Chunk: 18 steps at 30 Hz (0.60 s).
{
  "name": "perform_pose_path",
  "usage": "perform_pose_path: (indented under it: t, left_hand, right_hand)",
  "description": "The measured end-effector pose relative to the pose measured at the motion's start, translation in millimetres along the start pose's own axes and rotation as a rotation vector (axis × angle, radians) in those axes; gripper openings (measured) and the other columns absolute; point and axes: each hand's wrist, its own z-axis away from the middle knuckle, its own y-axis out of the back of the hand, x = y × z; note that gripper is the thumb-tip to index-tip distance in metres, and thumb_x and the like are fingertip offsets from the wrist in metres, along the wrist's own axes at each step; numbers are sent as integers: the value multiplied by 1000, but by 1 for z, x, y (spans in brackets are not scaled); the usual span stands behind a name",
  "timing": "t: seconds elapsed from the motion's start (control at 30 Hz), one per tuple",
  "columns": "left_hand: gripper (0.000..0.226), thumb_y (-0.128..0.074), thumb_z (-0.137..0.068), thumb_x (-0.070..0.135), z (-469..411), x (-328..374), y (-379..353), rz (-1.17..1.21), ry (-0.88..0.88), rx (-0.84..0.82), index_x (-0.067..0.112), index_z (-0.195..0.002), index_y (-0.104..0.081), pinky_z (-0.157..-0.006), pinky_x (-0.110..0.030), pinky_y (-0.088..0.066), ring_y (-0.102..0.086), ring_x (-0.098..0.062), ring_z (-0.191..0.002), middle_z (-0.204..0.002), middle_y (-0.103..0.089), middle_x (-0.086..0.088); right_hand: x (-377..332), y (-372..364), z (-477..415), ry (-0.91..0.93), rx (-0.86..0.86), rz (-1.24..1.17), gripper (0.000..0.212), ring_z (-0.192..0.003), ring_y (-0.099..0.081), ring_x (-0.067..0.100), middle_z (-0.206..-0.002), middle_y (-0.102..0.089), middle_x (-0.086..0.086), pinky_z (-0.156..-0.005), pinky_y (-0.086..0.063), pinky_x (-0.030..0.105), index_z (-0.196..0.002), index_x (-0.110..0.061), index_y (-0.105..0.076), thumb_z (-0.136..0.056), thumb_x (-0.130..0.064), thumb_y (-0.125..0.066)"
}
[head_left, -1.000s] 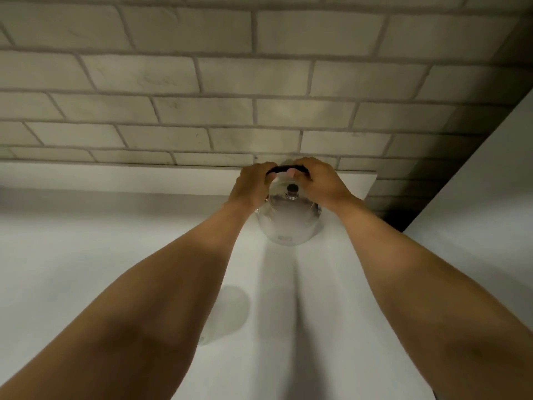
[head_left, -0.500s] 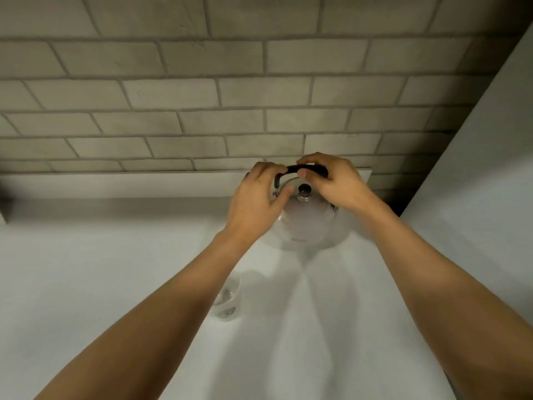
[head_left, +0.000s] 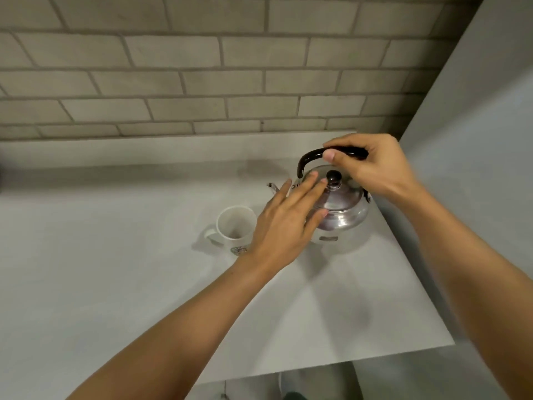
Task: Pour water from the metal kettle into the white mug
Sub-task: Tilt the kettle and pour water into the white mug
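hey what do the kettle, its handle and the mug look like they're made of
The kettle looks like polished metal, probably stainless steel: its body and lid give mirror-like reflections. Its handle, gripped by the right hand, is dark and glossy, likely plastic, as is the lid knob. The mug looks like glazed white ceramic: smooth, opaque, thick-rimmed, with a small print near its base.

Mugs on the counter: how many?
1. The white mug stands upright left of the metal kettle, partly behind the left hand. Both forearms could hide another.
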Motion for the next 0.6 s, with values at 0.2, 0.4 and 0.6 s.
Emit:
perform_pose_path:
  t: [0.2, 0.4, 0.6]
  left_hand:
    - [58, -48, -110, 40, 12, 14, -4, 125, 84, -141, 17, -162, -34, -124, -39, -30, -30, -22, -154, -168, -39, 0]
    - [68, -54, -106, 49, 21, 17, -13, 185, 263, -161, 22, -164, -30, -126, -39, -26, -18, -26, -162, -173, -27, 3]
    - [68, -61, -104, 42, 24, 19, -17, 172, 319, -69, 14, -161, -37, -124, -46, -34, -24, -31, -160, -171, -30, -3]
  right_hand:
    - [-11, 4, 19, 39, -58, 10, 33, -102, -73, -3, -104, -78, -20, -94, -57, 25, -115, -29, -81, -90, -49, -74]
    - [-20, 1, 11, 108, -133, 24, 29, -103, -73, -4, -104, -78, -21, -94, -57, 25, -114, -31, -81, -91, -47, -74]
    - [-32, -7, -5, 211, -210, 91, 27, -102, -67, -17, -100, -72, -29, -92, -50, 8, -115, -29, -81, -93, -43, -75]
